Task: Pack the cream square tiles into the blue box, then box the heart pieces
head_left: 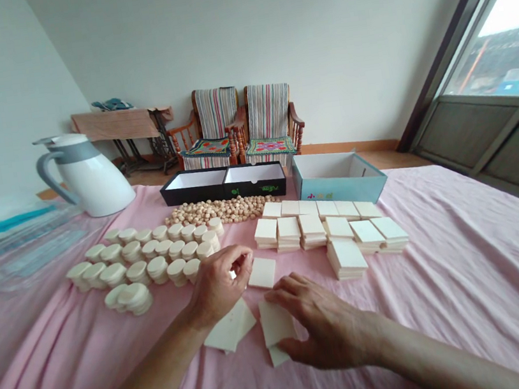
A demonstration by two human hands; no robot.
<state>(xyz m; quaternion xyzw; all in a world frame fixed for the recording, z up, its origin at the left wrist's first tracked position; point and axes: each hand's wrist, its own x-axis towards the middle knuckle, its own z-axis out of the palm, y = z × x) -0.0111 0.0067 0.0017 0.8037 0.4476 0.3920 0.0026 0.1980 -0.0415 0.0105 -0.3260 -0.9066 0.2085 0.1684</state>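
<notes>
Right grip [328,320] spread loosely, fingertips and thumb along the right edge of overlapping pale tiles [276,322]. Left grip [218,284] curled, thumb toward fingers; can't tell if anything is pinched. Square tile [261,273] lies just right of it; loose tiles [230,328] nearer the wearer; tile stacks [312,229] beyond the right grip. Step looks like gathering loose tiles; next move probably calls for squaring their edges.
</notes>
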